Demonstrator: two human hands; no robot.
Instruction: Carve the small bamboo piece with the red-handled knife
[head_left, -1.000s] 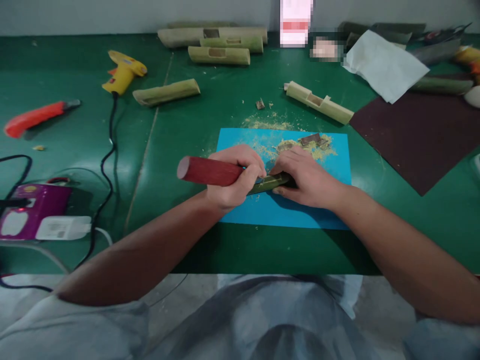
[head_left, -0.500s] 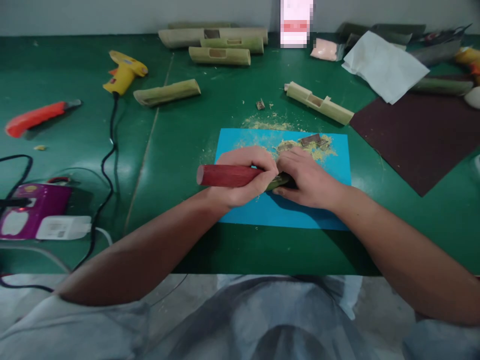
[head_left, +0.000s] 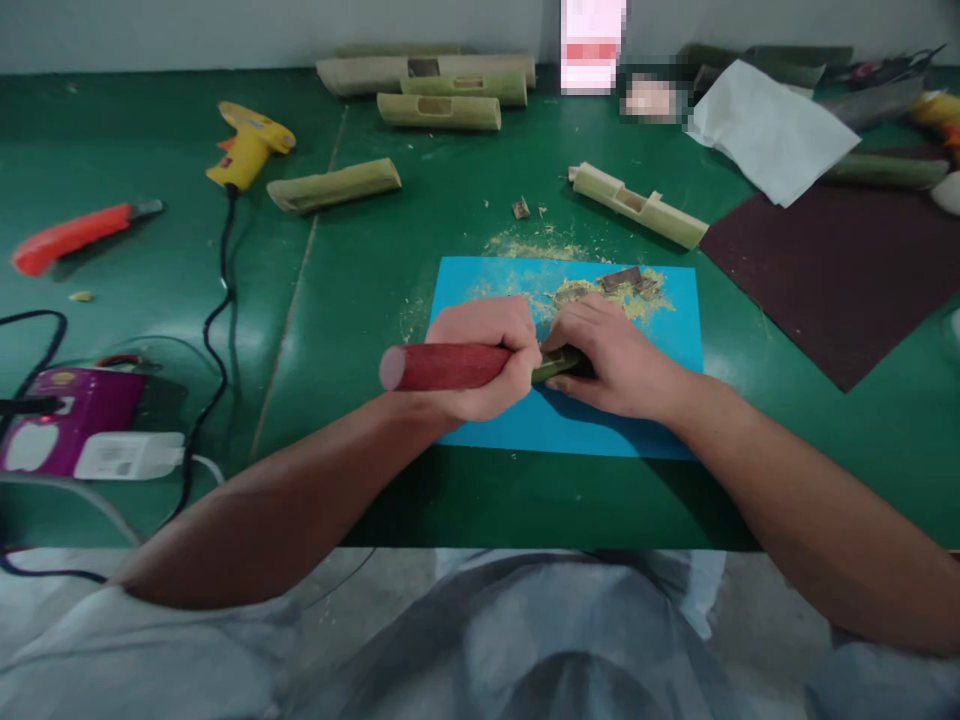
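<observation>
My left hand (head_left: 491,350) is wrapped round a tool with a thick red wooden handle (head_left: 450,367). The handle's butt points left, and the tool's working end is hidden, so its kind does not show. Right beside it, my right hand (head_left: 604,350) grips a short dark green bamboo piece (head_left: 547,370), its fingers over the top and its thumb at the near side. Most of the bamboo is covered by that hand. Beneath both hands lies a blue sheet (head_left: 480,434), with pale shavings (head_left: 574,288) and a dark brown chip (head_left: 621,279) just beyond them.
Cut bamboo tubes (head_left: 439,112) lie at the back, another (head_left: 637,207) beyond the sheet. On the left are a yellow glue gun (head_left: 251,145), a red-handled knife (head_left: 79,238) and a purple power strip (head_left: 56,420) with cords. A brown sheet (head_left: 840,290) and white paper (head_left: 772,130) lie right.
My left hand and the red-handled tool have shifted slightly left and toward me, showing more of the bamboo piece between the hands. The right hand has hardly moved.
</observation>
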